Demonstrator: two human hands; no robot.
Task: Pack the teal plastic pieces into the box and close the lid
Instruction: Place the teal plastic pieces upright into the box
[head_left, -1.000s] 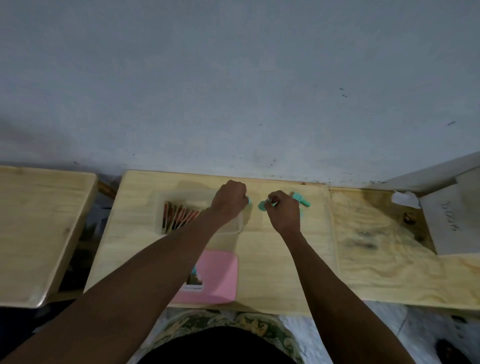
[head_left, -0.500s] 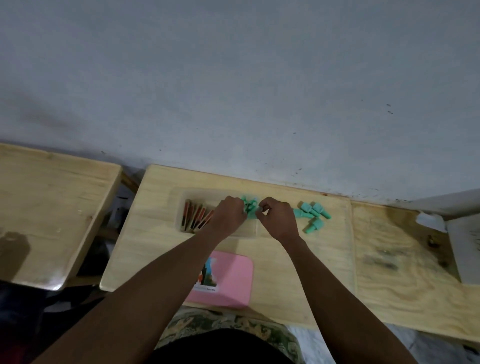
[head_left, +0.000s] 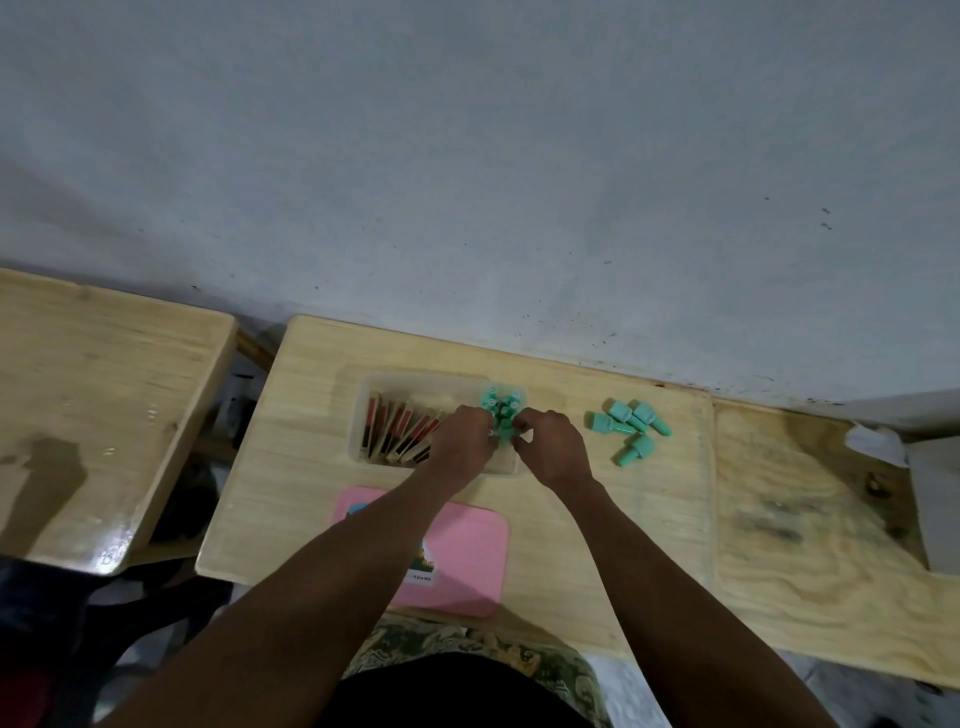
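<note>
Wooden table (head_left: 561, 519) below a grey wall (head_left: 467, 156); left hand (head_left: 460, 448) and right hand (head_left: 553, 452) pinch teal pieces (head_left: 501, 410).

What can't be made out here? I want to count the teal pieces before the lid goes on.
- Head view: teal pieces in the box, partly hidden by the left hand and right hand.
- Loose teal pieces: overlapping, too small to count surely.
- Pink lid: label covered by the left forearm.

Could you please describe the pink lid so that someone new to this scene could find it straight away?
Start at the middle wooden table. The clear box sits at its far side; the pink lid lies flat at the near edge, partly under the left forearm. It is the only pink thing, with a small picture label.
</note>
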